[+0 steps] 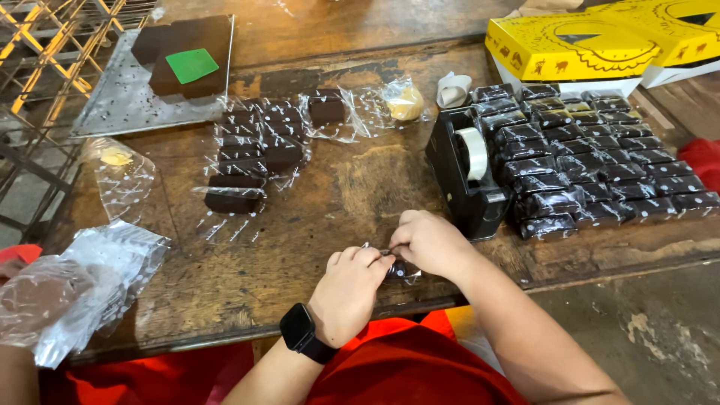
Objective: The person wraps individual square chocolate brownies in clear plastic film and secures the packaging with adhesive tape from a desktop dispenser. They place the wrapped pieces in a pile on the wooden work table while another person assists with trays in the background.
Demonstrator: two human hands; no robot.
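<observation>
Left hand [349, 289] and right hand [431, 241]: fingers of both pinched on one dark wrapped bar [403, 271], near front edge of wooden tabletop [360, 187]. Tape dispenser [466, 176] just beyond right hand. Rows of wrapped bars [592, 161] right; unwrapped bars on plastic sheets [255, 154] left.

Wrapped piece [403, 271] mostly hidden under both hands (contents unclear); yellow boxes [600, 41] cropped.

One head cam, looking steeply down & fwd over the table [315, 217]; hands [390, 262] close, low centre; far edge w/ boxes up top.
</observation>
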